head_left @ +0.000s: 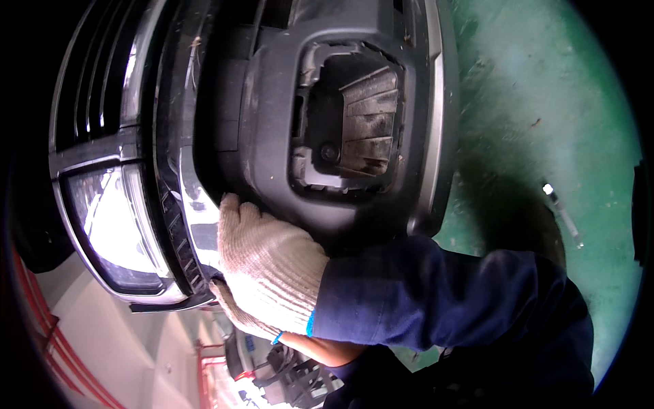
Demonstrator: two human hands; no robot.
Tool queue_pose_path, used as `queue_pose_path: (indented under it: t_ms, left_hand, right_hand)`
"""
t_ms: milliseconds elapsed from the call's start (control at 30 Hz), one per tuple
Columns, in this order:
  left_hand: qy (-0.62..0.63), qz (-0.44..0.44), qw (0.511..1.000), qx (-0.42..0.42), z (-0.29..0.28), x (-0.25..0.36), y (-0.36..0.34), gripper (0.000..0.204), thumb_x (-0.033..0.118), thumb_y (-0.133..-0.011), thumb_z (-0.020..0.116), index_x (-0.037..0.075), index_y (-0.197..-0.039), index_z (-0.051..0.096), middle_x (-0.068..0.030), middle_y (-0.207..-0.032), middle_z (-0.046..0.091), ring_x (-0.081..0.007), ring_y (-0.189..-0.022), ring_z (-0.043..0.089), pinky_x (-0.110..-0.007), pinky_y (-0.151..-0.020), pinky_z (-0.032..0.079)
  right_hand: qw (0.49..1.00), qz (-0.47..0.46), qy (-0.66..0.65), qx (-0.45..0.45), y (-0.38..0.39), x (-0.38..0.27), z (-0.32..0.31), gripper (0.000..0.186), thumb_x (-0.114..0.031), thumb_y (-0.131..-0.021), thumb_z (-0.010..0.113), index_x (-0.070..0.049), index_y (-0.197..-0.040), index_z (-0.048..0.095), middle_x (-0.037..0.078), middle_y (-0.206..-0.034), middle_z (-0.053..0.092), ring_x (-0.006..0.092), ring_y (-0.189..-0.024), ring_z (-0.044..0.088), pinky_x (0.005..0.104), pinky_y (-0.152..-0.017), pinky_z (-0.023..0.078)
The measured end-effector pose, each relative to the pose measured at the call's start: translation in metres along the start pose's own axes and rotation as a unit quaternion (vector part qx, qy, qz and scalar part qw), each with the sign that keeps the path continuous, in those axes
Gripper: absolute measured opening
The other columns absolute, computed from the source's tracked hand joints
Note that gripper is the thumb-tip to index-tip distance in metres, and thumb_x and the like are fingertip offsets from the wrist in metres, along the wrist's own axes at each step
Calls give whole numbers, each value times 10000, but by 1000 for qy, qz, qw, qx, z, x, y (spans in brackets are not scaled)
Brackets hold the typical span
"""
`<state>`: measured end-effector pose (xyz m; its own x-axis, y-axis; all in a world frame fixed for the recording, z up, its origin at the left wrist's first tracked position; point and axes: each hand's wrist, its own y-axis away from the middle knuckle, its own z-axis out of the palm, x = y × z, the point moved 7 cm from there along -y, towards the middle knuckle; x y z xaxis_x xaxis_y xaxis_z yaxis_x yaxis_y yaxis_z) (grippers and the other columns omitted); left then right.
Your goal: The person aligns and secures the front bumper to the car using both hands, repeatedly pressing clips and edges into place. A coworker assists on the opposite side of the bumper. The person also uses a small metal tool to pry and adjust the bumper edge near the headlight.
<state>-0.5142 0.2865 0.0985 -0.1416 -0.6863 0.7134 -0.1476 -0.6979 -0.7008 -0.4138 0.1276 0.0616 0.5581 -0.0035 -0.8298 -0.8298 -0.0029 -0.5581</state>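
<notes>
Head view: bumper point(272, 146) seen right of headlamp point(112, 228). Right hand point(272, 262) laid on bumper's chrome trim point(202, 238), left hand point(238, 315) partly hidden beneath; finger grip cannot be told. Trim could be cracked by uneven pulling.

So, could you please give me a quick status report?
Right hand against the bumper. Left hand just below it in view, partly hidden. Bumper opening visible. Navy sleeve blocks some view.

Head camera, left of a fisheye pair | worn on a person's head, looking down | close on a car bumper point(276, 143), turned sideways in frame | green floor point(538, 82) beyond, at right
</notes>
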Motion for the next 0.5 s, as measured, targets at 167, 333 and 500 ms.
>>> queue_pose_path:
  t_ms: [167,333,500]
  left_hand:
    - [-48,33,998,-8,-3,6,4,387,165,-937,699,-98,-1217,652,-217,-1214,666,-277,-1074,642,-373,-963,512]
    - [-48,42,998,-14,6,6,7,376,150,-926,701,-77,-1223,666,-210,-1233,674,-288,-1104,647,-382,-994,504]
    - [-36,44,998,17,-9,-3,3,369,136,-916,703,-56,-1230,680,-202,-1253,682,-298,-1133,652,-390,-1026,497]
  right_hand:
    - [996,-40,24,-75,-3,3,1,694,-314,-867,650,210,-1298,507,274,-1004,665,285,-811,690,340,-656,578]
    - [997,17,-69,-6,-9,8,-6,602,-166,-840,605,238,-1278,518,336,-1035,670,256,-720,707,309,-564,571]
    - [992,15,-125,-13,0,17,-56,585,-186,-908,624,183,-1333,461,302,-1056,658,322,-735,723,371,-626,605]
